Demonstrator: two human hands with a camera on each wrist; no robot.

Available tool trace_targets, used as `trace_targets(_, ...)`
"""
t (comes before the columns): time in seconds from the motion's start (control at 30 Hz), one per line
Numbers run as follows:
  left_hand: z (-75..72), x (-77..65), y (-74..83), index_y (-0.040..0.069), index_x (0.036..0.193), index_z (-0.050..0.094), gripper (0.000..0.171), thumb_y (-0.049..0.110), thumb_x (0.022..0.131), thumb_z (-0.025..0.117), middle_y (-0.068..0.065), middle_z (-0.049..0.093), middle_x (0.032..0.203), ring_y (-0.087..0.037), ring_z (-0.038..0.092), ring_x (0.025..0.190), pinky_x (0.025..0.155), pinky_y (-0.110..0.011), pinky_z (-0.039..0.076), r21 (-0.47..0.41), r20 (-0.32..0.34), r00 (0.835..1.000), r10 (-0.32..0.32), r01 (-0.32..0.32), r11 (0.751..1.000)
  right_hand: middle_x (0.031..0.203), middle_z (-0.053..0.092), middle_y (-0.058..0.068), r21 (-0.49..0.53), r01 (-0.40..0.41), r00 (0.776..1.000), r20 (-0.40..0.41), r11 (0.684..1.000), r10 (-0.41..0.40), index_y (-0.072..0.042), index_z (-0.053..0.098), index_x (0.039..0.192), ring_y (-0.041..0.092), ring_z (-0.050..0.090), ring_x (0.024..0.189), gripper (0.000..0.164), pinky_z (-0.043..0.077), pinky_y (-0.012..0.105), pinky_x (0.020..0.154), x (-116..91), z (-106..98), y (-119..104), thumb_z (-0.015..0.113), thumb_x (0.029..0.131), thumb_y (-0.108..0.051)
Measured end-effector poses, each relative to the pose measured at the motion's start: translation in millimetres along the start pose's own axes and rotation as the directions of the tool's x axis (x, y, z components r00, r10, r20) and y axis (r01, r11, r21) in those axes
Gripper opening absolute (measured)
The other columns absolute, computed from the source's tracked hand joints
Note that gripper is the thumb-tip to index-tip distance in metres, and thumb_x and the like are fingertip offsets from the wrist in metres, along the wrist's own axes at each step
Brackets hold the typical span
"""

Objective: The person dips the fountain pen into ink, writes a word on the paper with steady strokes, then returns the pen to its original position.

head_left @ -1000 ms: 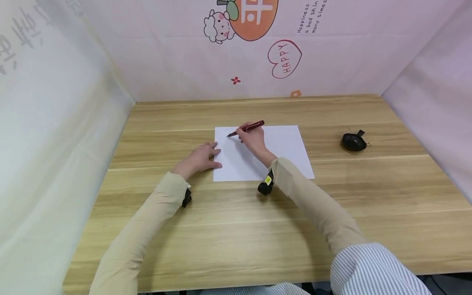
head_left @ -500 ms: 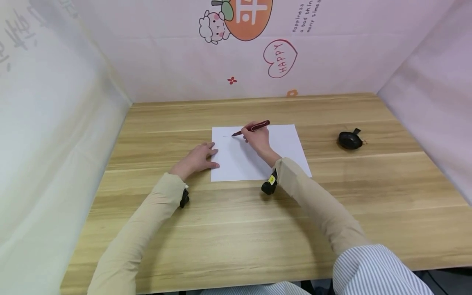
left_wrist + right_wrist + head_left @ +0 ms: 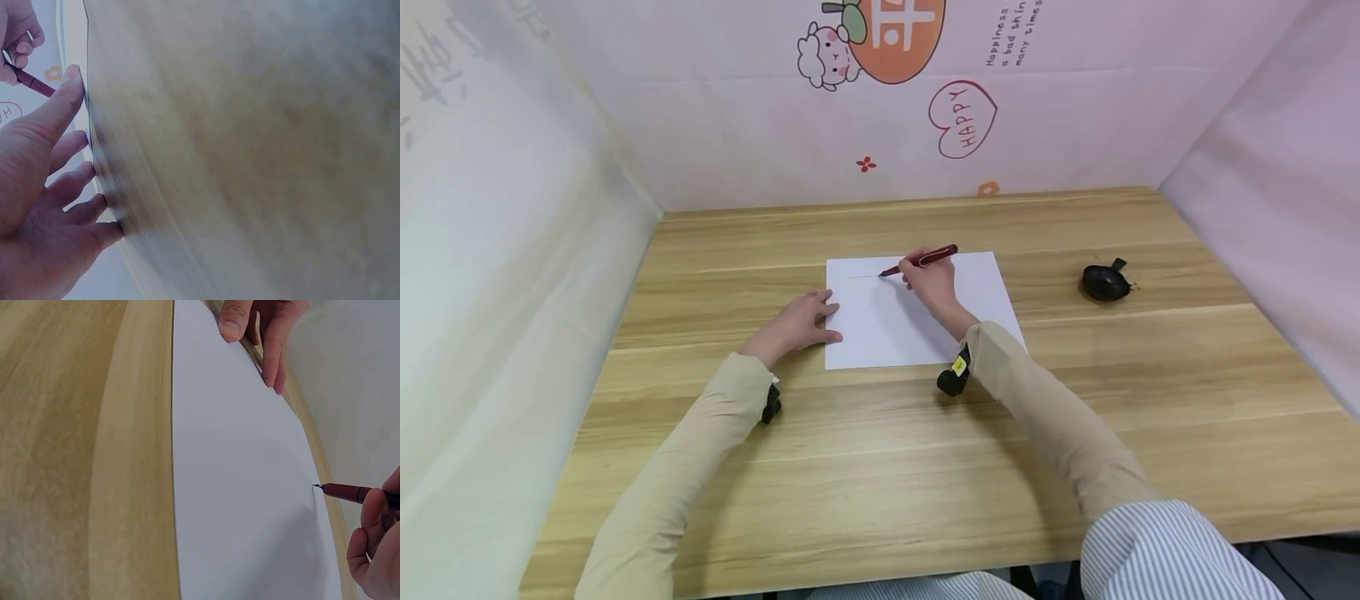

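Note:
A sheet of white paper (image 3: pixel 880 333) lies on the wooden table. My right hand (image 3: pixel 931 283) pinches a dark red pen (image 3: pixel 936 256), its nib on the upper left part of the sheet. From the nib a thin straight line (image 3: pixel 861 277) runs leftward across the paper. In the right wrist view the dark tip of the pen (image 3: pixel 350 492) meets the paper. My left hand (image 3: pixel 801 323) rests at the sheet's left edge with fingers spread, the fingertips on the paper. The left wrist view shows these fingers (image 3: pixel 72 184) lying along the paper's edge.
A small black rounded object with a short tab (image 3: pixel 1105 282) sits on the table (image 3: pixel 820 483) to the right of the paper. White printed cloth (image 3: pixel 737 125) hangs behind the table and along both sides. Each wrist carries a small black camera (image 3: pixel 953 382).
The pen in my right hand has moved rightward over the paper, and a thin line has appeared behind its nib. My left hand stays at the sheet's edge. The head view has shifted slightly.

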State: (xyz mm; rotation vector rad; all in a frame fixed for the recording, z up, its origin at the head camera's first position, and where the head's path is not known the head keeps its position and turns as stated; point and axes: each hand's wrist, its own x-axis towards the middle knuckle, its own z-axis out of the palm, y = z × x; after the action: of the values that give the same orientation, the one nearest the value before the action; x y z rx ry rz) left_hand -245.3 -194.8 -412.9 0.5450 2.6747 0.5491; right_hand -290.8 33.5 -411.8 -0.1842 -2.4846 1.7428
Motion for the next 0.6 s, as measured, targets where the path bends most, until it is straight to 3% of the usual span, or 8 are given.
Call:
trace_targets(0.27, 0.6, -0.4, -0.4, 0.006, 0.139, 0.042, 0.064, 0.034, 0.087, 0.065, -0.016, 0.022, 0.155, -0.04, 0.02, 0.143, 0.116, -0.052, 0.02, 0.0, -0.003, 1.0, 0.004, -0.004, 1.0, 0.071, 0.062, 0.004, 0.013, -0.039, 0.999, -0.006, 0.999, 0.039, -0.003, 0.065, 0.096, 0.008, 0.056, 0.054, 0.016, 0.044, 0.016, 0.05, -1, -8, 1, 0.06, 0.084, -0.012)
trace_targets(0.6, -0.4, -1.6, -0.6, 0.006, 0.14, 0.04, 0.064, 0.034, 0.088, 0.064, -0.015, 0.019, 0.156, -0.041, 0.016, 0.143, 0.117, -0.053, 0.017, -0.017, 0.006, 1.0, -0.002, 0.002, 1.0, 0.069, 0.062, 0.001, 0.002, -0.049, 0.998, -0.034, 0.999, 0.049, -0.004, 0.065, 0.097, 0.009, 0.057, 0.055, 0.017, 0.043, 0.017, 0.051, 4, -17, 6, 0.06, 0.084, -0.014)
